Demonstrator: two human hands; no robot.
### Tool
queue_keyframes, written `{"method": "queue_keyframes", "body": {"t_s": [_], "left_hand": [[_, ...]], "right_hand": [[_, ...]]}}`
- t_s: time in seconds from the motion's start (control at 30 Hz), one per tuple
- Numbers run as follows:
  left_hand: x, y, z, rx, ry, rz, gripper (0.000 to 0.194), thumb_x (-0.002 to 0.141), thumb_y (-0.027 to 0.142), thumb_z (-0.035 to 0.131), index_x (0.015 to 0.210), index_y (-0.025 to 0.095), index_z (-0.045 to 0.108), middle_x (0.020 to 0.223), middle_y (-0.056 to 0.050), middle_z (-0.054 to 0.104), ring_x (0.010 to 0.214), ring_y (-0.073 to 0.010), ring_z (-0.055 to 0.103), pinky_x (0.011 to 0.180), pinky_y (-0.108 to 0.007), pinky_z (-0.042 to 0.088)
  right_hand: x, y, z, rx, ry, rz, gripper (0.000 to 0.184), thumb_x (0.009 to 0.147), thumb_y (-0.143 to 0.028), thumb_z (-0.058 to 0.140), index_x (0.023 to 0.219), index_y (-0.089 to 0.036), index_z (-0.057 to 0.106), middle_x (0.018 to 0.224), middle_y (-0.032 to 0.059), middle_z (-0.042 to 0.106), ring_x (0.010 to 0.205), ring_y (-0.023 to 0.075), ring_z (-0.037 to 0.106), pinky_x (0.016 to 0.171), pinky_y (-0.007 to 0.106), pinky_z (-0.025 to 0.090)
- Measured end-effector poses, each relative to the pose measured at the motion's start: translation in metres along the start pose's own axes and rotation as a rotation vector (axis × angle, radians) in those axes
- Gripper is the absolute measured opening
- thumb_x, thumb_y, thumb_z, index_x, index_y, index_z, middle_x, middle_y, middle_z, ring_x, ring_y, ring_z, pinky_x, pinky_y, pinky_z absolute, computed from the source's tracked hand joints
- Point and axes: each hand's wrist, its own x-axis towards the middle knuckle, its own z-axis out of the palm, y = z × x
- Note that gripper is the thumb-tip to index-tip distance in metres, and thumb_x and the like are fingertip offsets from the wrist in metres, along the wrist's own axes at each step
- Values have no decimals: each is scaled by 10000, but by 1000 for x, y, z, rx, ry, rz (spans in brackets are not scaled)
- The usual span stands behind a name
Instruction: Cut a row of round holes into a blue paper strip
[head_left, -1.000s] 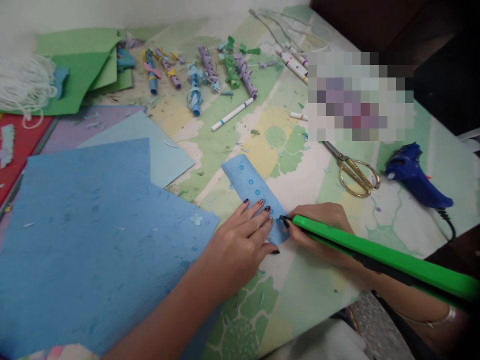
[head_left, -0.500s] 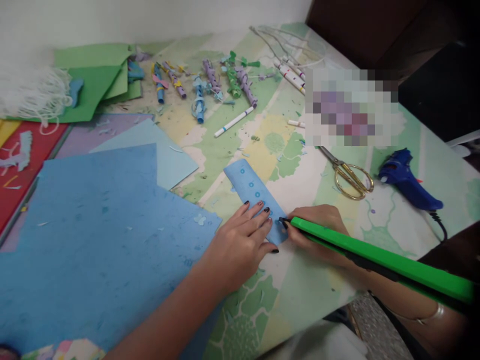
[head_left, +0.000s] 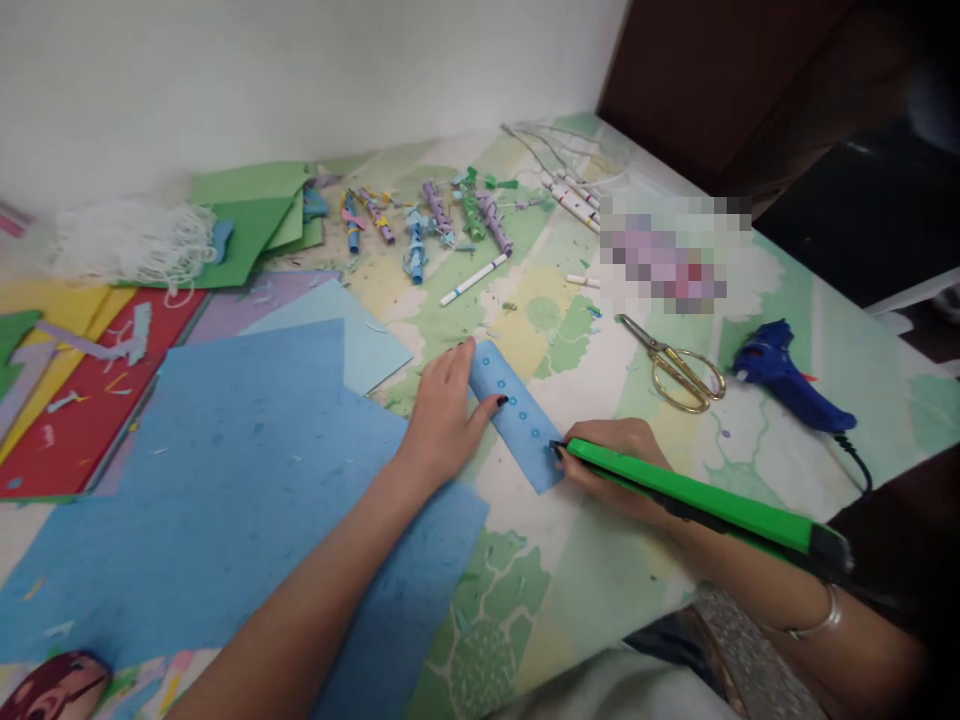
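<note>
Blue strip (head_left: pixel 517 425) of smooth, matte sheet, long and rectangular, lies slantwise on the patterned tablecloth (head_left: pixel 600 570) between the person's hands. Small ring marks run in a row along its face. I can see the left hand (head_left: pixel 442 420) with thumb and fingers apart: the dark-nailed thumb rests on the strip, and the fingers lie by its upper left edge; whether any tuck underneath I can't tell. Over at the lower end, the right hand (head_left: pixel 622 435) is closed around a slim green tool (head_left: pixel 697 492), its narrow dark tip at the strip's edge.

Close by the left forearm spreads a large blue sheet (head_left: pixel 247 480), flat and flecked with scraps, overlapping a paler blue sheet (head_left: pixel 375 350). Farther back sits a tangled heap of white string (head_left: pixel 135 240), and near the wall is a cluster of small tubes (head_left: pixel 416 262) trimmed with curled bits. To the right of the strip are metal scissors (head_left: pixel 660 348) with rounded golden handles, and beside them a chunky blue glue gun (head_left: pixel 795 375) with a ribbed black cord.
</note>
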Motion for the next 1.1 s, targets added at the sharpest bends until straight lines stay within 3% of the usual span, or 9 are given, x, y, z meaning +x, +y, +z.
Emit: {"method": "queue_keyframes", "body": {"t_s": [0.17, 0.23, 0.4, 0.5, 0.63, 0.7, 0.77, 0.87, 1.1], "left_hand": [[31, -3, -3, 22, -13, -225, 459, 763, 289, 632, 1171, 126, 499, 1031, -107, 603, 981, -235, 555, 881, -401, 439], [32, -1, -10, 22, 1, -267, 381, 770, 273, 606, 1120, 152, 515, 899, -62, 606, 849, -204, 580, 771, -353, 473], [4, 0, -30, 75, -72, -314, 308, 743, 224, 587, 1046, 192, 537, 742, -19, 574, 724, -212, 572, 697, -370, 470], [-19, 4, -35, 192, -150, -294, 310, 763, 232, 574, 1057, 135, 547, 743, -71, 577, 733, -271, 572, 683, -454, 471], [-45, 21, -26, 429, 66, 83, 357, 803, 200, 563, 1146, 107, 528, 1172, -219, 498, 1097, -375, 455, 838, -559, 415], [-53, 30, -17, 283, -64, 386, 269, 845, 168, 526, 1111, 136, 553, 1165, -167, 531, 1135, -309, 458, 921, -509, 400], [-58, 34, -8, 180, -234, 553, 233, 887, 152, 472, 1103, 137, 557, 1135, -135, 567, 1175, -265, 454, 1003, -503, 351], [-61, 35, 1, 153, -316, 559, 287, 909, 167, 439, 1174, 89, 518, 1204, -157, 545, 1267, -293, 375, 1059, -573, 260], [-58, 32, 5, 131, -321, 521, 326, 915, 184, 427, 1214, 74, 495, 1215, -149, 552, 1277, -325, 360, 1036, -617, 282]], "right_hand": [[4, 3, -7, 56, -30, 47, 305, 813, -310, 508, 560, -183, 397, 543, -30, 394, 515, 91, 361, 448, 207, 277], [9, 10, -10, 52, -120, 17, 289, 820, -302, 508, 570, -172, 447, 538, -34, 422, 513, 83, 382, 459, 200, 294], [23, 20, -25, 105, -310, -88, 211, 815, -257, 530, 635, -146, 535, 559, -42, 454, 530, 66, 393, 482, 181, 318], [30, 22, -30, 143, -386, -108, 189, 788, -209, 542, 613, -141, 525, 547, -49, 428, 531, 62, 377, 471, 174, 310], [32, 23, -29, 103, -384, -109, 172, 770, -189, 546, 608, -132, 551, 538, -43, 458, 526, 65, 386, 471, 177, 323], [31, 22, -27, 46, -348, -108, 146, 762, -181, 550, 632, -127, 588, 546, -33, 503, 521, 68, 410, 478, 183, 337], [29, 20, -24, -16, -304, -107, 135, 755, -169, 546, 646, -124, 612, 559, -20, 547, 520, 72, 440, 491, 189, 350], [25, 18, -21, -131, -271, -103, 142, 753, -160, 520, 663, -121, 623, 588, 4, 589, 537, 84, 472, 521, 203, 363], [22, 21, -15, -184, -194, -217, 156, 762, -171, 489, 645, -143, 588, 554, -7, 552, 514, 82, 434, 521, 209, 341]]}}
